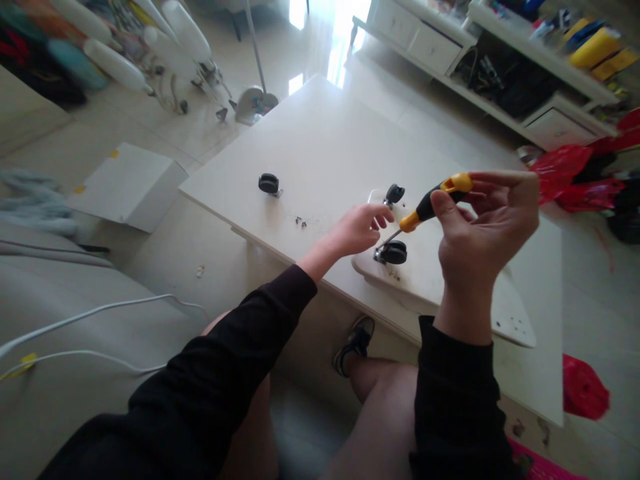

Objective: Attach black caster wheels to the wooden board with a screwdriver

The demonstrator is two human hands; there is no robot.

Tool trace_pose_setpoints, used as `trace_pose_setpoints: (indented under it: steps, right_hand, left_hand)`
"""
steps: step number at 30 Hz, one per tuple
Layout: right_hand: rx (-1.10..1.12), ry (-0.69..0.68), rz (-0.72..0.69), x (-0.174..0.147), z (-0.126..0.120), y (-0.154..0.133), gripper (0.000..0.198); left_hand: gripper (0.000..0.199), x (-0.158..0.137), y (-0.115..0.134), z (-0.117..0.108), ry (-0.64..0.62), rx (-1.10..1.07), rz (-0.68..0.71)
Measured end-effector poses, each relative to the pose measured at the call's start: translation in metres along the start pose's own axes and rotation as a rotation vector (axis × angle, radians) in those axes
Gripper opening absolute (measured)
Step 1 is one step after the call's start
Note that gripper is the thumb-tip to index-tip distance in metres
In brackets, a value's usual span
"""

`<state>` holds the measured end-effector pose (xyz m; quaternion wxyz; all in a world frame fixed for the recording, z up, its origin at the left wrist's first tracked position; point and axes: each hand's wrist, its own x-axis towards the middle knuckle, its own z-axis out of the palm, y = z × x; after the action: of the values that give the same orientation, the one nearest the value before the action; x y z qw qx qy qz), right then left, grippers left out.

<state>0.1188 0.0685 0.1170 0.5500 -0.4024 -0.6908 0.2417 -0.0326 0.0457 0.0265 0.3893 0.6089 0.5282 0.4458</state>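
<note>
In my right hand [487,220] is a screwdriver [425,205] with a yellow and black handle, held up at a slant. Its shaft reaches down to the metal mount of a black caster wheel [395,252] on a white board [430,283] with rounded corners. My left hand [357,230] hovers beside the shaft, fingers apart and loosely bent, with nothing visible in them. Just past those fingers, a second caster [395,193] stands on the same board. Another loose caster [269,183] lies to the left, near several small screws [301,223].
The board rests on a large white table [330,140]. A white box [133,187] sits on the floor at left, with a dustpan [255,103] beyond. White cables [100,310] cross the lower left. Red plastic bags [570,177] and a white cabinet [420,40] are at right.
</note>
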Motion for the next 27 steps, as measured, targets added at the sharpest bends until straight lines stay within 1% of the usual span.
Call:
trace_pose_setpoints:
  steps: [4,6,8,9,10,11,12,13,14,15,17,18,20,22,25,27]
  right_hand:
    - [0.051,0.195,-0.195,0.009,-0.010,-0.010,0.027]
    - [0.055,0.268,-0.226,0.013,-0.021,-0.009,0.020]
    - [0.043,0.323,-0.246,0.017,-0.034,-0.001,0.016]
    - [0.041,0.340,-0.260,0.018,-0.039,0.005,0.015]
    - [0.045,0.342,-0.263,0.019,-0.044,0.011,0.017]
    - [0.067,0.367,-0.267,0.020,-0.049,0.017,0.020]
    - [0.097,0.396,-0.257,0.021,-0.054,0.022,0.022]
    - [0.120,0.440,-0.239,0.021,-0.058,0.027,0.022]
    - [0.125,0.476,-0.213,0.021,-0.064,0.030,0.021]
    - [0.116,0.508,-0.188,0.021,-0.070,0.033,0.020]
    - [0.077,0.532,-0.134,0.017,-0.087,0.037,0.021]
    - [0.056,0.519,-0.093,0.014,-0.098,0.040,0.021]
    - [0.002,0.455,0.013,0.003,-0.125,0.050,0.023]
    - [-0.108,0.389,0.173,-0.012,-0.157,0.064,0.024]
    - [-0.415,0.317,0.406,-0.038,-0.209,0.091,0.025]
    - [-0.653,0.293,0.531,-0.055,-0.243,0.108,0.030]
  left_hand:
    - [0.042,0.001,-0.001,-0.003,0.091,0.058,-0.087]
    - [0.039,0.001,-0.004,-0.006,0.126,0.105,-0.136]
    - [0.035,-0.001,-0.007,-0.010,0.131,0.164,-0.229]
    - [0.031,-0.003,-0.009,-0.013,0.107,0.190,-0.299]
    - [0.026,-0.005,-0.010,-0.017,0.054,0.204,-0.383]
    - [0.019,-0.008,-0.011,-0.020,-0.026,0.199,-0.479]
    - [0.013,-0.011,-0.011,-0.023,-0.136,0.171,-0.579]
    - [0.013,-0.015,-0.012,-0.026,-0.258,0.123,-0.674]
    - [0.018,-0.018,-0.012,-0.029,-0.362,0.073,-0.753]
    - [0.024,-0.022,-0.013,-0.030,-0.434,0.030,-0.805]
    - [0.035,-0.029,-0.015,-0.032,-0.550,-0.025,-0.852]
    - [0.039,-0.033,-0.017,-0.033,-0.580,-0.041,-0.851]
    - [0.045,-0.037,-0.020,-0.032,-0.600,-0.093,-0.831]
    - [0.048,-0.041,-0.022,-0.030,-0.585,-0.151,-0.805]
    - [0.047,-0.045,-0.024,-0.026,-0.532,-0.200,-0.802]
    - [0.046,-0.048,-0.024,-0.023,-0.484,-0.207,-0.808]
